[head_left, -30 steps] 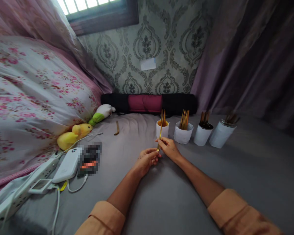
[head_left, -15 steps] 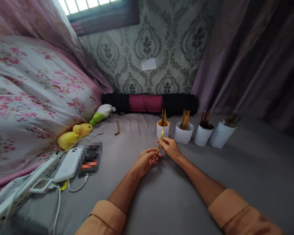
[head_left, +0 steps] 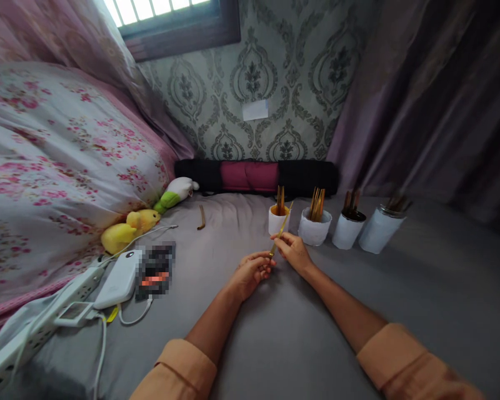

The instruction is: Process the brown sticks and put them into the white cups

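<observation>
A thin, shiny gold strip slants up and to the right between my two hands. My left hand pinches its lower end, fingers curled. Higher on the same strip, the fingers of my right hand are closed around it. Just behind my hands stands a small white container with upright gold strips in it. To its right is a wider white container with more gold strips, then two taller ones: a dark-mouthed white container and a tilted-looking white container, both holding darker strips.
A bent brownish strip lies alone on the grey sheet. At left are a power strip, a white power bank with cables, and yellow plush toys. A black and maroon roll runs along the wall.
The gold strip's upper end has tipped to the right. Both hands keep their grip on it, and the whole view has shifted slightly.
</observation>
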`<action>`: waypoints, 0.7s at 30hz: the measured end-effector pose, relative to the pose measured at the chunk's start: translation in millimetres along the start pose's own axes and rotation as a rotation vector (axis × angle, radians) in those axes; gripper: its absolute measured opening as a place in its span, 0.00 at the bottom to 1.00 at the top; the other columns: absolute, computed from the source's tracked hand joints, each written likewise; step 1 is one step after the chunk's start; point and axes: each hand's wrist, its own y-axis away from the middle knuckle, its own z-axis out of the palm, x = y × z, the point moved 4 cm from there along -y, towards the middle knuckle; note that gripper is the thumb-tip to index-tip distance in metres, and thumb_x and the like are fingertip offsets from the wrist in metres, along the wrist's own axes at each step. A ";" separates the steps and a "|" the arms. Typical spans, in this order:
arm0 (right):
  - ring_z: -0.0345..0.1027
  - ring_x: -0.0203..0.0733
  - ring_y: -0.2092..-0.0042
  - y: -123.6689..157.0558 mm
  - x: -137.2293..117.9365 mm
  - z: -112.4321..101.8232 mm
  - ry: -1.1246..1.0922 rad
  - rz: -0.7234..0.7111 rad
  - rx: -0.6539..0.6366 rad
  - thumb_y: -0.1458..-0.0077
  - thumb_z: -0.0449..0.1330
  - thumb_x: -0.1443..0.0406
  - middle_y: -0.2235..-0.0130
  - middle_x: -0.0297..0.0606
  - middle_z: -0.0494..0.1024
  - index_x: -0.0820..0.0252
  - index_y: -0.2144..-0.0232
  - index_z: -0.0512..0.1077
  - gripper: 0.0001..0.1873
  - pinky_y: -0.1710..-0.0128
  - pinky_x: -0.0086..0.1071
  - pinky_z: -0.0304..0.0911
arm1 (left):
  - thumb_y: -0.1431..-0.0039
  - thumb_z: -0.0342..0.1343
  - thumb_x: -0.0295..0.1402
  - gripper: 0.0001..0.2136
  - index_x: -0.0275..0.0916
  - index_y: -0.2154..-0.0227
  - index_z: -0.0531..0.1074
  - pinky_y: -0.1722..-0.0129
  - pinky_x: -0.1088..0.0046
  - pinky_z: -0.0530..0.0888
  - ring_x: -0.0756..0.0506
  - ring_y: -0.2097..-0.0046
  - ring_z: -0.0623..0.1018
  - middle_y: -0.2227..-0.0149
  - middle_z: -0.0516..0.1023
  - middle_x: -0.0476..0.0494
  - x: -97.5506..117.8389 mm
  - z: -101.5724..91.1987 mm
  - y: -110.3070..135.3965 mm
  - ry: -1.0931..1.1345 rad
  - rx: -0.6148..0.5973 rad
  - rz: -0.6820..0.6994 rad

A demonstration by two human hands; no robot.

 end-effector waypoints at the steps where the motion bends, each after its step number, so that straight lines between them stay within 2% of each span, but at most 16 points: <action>1: 0.52 0.31 0.81 -0.2 0.0 -0.5 -0.002 -0.002 0.002 0.53 0.53 0.60 0.84 0.27 0.60 0.65 0.69 0.72 0.15 0.81 0.26 0.49 | 0.56 0.55 0.21 0.11 0.29 0.66 0.69 0.77 0.80 0.64 0.55 0.76 0.69 0.73 0.73 0.41 -0.1 -0.1 -0.1 -0.002 0.001 0.002; 9: 0.51 0.29 0.82 -2.4 2.1 -4.3 -0.023 0.042 0.054 0.51 0.53 0.56 0.84 0.28 0.60 0.65 0.71 0.71 0.17 0.83 0.25 0.47 | 0.57 0.56 0.21 0.11 0.29 0.66 0.69 0.77 0.80 0.65 0.54 0.76 0.70 0.73 0.74 0.41 -1.9 -2.5 -1.5 -0.012 0.013 -0.001; 21: 0.52 0.29 0.82 -8.0 -4.4 -20.6 -0.073 0.010 0.191 0.51 0.52 0.50 0.81 0.30 0.62 0.64 0.69 0.71 0.22 0.84 0.25 0.48 | 0.57 0.55 0.19 0.12 0.30 0.66 0.67 0.78 0.80 0.64 0.54 0.77 0.70 0.74 0.73 0.41 -1.0 -2.0 -0.5 -0.008 0.058 -0.011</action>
